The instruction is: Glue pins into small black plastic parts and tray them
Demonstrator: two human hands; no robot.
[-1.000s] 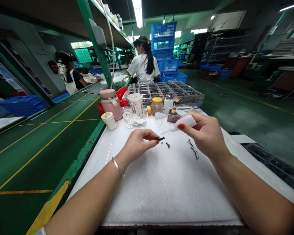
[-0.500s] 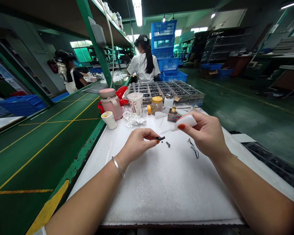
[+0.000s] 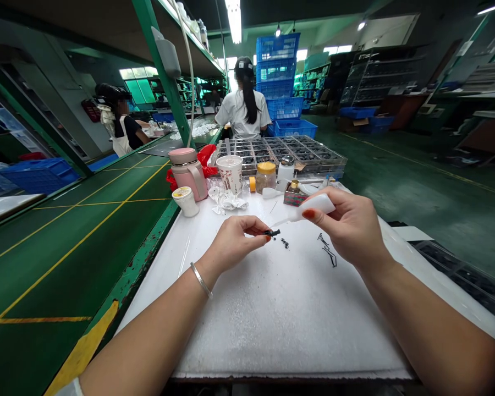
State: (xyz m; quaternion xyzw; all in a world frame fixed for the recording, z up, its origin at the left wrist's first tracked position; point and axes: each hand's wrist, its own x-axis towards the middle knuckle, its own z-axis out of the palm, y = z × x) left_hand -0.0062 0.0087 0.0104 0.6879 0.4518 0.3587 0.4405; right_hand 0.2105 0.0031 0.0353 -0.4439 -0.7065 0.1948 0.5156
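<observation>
Beyond our white tabletop (image 3: 280, 330), blue crates (image 3: 277, 74) rise in a stack beside a person in a white shirt (image 3: 245, 113), and a green bench (image 3: 119, 214) with yellow lines runs along our left. We see a small, dark black piece (image 3: 275, 233) above the middle of the tabletop, short and narrow, with one end poking out past our fingertips; its finer shape is too small to tell. We also see a squeeze bottle (image 3: 320, 204), whitish and cloudy, lying tilted in the air with its long thin tip pointing down and left at the black piece. We cannot tell whether the tip touches it.

Our left hand (image 3: 240, 242) reaches in from the lower left, a silver bangle (image 3: 201, 279) at the wrist, thumb and fingers pinched narrow on the black piece. Our right hand (image 3: 348, 223) comes from the lower right, wrist bent inward, fingers curled around the bottle and thumb along its near side.

Small black rings (image 3: 285, 243) lie just beside the black piece, and thin black sticks (image 3: 328, 251) lie below our right hand. Farther back we have a pink flask (image 3: 187, 179), a paper cup (image 3: 230, 175), crumpled tissue (image 3: 227, 201) and a yellow-lidded jar (image 3: 266, 178).
</observation>
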